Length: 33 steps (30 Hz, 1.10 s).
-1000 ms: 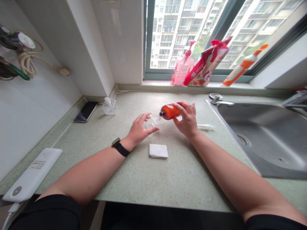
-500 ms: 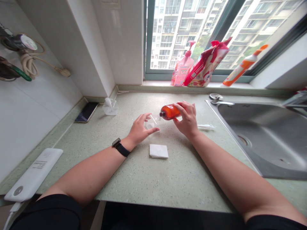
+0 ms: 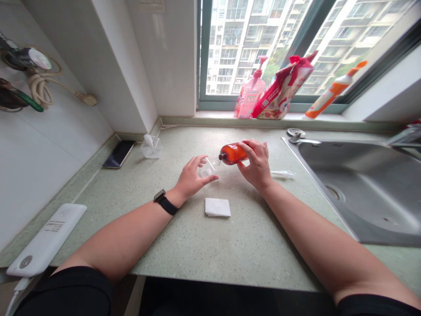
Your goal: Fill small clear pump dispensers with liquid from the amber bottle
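Above speckled countertop (image 3: pixel 250 245): one amber bottle (image 3: pixel 233 154), tilted onto its side, gripped in right hand (image 3: pixel 257 164); mouth just beside one clear plastic container (image 3: pixel 207 172), held between thumb and fingers of left hand (image 3: pixel 192 177), partly hidden by them. Nearby: one folded white tissue (image 3: pixel 217 207), one clear plastic item (image 3: pixel 283 174). Farther left: one smartphone (image 3: pixel 118 154), one power bank (image 3: pixel 48 239). On windowsill (image 3: pixel 219 113): one pink pump bottle (image 3: pixel 249 95), one red bag (image 3: pixel 283 90), one orange-white bottle (image 3: pixel 330 97).

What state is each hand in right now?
Left hand: closed around a clear container.
Right hand: closed on an orange bottle, tipped toward the container.
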Each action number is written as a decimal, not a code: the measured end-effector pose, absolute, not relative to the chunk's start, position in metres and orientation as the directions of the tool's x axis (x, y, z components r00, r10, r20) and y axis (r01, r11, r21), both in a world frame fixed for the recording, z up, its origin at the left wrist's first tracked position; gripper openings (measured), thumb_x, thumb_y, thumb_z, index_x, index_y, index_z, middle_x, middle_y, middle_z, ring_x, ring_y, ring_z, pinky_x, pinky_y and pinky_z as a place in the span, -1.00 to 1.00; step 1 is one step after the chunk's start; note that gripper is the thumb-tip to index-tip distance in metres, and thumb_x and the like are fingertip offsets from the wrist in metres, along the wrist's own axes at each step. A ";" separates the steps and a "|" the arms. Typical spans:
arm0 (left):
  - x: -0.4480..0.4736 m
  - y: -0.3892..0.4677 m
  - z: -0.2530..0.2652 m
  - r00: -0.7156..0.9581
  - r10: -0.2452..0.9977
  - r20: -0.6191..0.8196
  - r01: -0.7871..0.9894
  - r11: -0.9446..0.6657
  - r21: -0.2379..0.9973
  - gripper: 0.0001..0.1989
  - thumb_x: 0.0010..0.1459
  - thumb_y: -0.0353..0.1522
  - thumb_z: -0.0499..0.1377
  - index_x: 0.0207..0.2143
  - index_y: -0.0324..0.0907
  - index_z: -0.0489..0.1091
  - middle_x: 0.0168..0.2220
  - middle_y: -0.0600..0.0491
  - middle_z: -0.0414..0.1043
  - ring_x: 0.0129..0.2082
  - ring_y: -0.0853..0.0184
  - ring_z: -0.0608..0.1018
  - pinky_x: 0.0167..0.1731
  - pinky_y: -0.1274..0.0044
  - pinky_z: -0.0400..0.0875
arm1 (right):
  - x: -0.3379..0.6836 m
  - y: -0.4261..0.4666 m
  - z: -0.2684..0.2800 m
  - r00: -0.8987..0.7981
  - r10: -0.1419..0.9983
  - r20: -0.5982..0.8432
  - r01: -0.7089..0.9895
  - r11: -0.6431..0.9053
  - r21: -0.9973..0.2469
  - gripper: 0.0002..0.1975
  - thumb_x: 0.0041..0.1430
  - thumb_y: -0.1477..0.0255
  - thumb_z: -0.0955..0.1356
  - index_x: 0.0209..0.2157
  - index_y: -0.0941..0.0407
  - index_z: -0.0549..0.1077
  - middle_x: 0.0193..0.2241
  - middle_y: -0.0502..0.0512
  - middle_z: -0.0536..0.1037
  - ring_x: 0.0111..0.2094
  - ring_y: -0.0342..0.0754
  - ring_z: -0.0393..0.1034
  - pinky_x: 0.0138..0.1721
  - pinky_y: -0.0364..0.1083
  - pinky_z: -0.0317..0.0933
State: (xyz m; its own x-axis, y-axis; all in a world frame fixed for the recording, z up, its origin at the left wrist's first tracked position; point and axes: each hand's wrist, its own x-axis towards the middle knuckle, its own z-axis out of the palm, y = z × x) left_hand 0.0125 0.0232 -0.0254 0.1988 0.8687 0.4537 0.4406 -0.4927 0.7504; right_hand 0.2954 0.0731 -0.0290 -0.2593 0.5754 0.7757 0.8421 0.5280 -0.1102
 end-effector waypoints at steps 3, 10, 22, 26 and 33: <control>0.013 0.023 -0.026 0.198 0.871 0.449 0.439 -0.488 0.754 -0.15 0.09 0.13 0.49 0.29 -0.05 0.40 0.07 -0.12 0.56 -0.01 0.09 0.63 0.07 0.18 0.58 | 0.295 0.073 -0.029 -0.256 0.577 0.776 0.839 0.531 -0.117 -0.05 0.18 0.55 0.45 0.50 -0.30 0.16 0.29 0.13 0.44 0.35 0.37 0.33 0.48 0.55 -0.03; 0.013 0.024 -0.026 0.201 0.872 0.445 0.431 -0.487 0.759 -0.15 0.09 0.13 0.49 0.28 -0.07 0.40 0.09 -0.13 0.56 0.00 0.09 0.64 0.09 0.18 0.57 | 0.294 0.072 -0.027 -0.247 0.565 0.787 0.830 0.543 -0.129 -0.11 0.19 0.56 0.45 0.46 -0.28 0.23 0.27 0.13 0.46 0.35 0.34 0.34 0.48 0.54 -0.03; 0.012 0.023 -0.025 0.199 0.883 0.424 0.415 -0.468 0.780 -0.16 0.09 0.10 0.51 0.28 -0.08 0.40 0.14 -0.16 0.55 0.03 0.09 0.64 0.10 0.19 0.59 | 0.292 0.071 -0.026 -0.227 0.565 0.793 0.831 0.537 -0.145 -0.23 0.19 0.55 0.45 0.38 -0.20 0.34 0.23 0.15 0.50 0.34 0.32 0.35 0.49 0.53 -0.05; 0.012 0.023 -0.024 0.199 0.889 0.412 0.420 -0.458 0.783 -0.15 0.09 0.11 0.50 0.28 -0.10 0.39 0.17 -0.18 0.54 0.03 0.09 0.65 0.11 0.17 0.59 | 0.291 0.070 -0.026 -0.217 0.582 0.784 0.840 0.521 -0.154 -0.21 0.18 0.56 0.45 0.40 -0.21 0.33 0.21 0.15 0.51 0.34 0.32 0.35 0.49 0.53 -0.04; 0.012 0.023 -0.024 0.200 0.889 0.411 0.432 -0.457 0.778 -0.15 0.09 0.11 0.51 0.28 -0.10 0.39 0.16 -0.18 0.54 0.03 0.08 0.66 0.10 0.16 0.59 | 0.292 0.070 -0.026 -0.220 0.578 0.786 0.833 0.530 -0.157 -0.18 0.17 0.57 0.44 0.41 -0.23 0.33 0.23 0.14 0.49 0.35 0.32 0.33 0.49 0.53 -0.05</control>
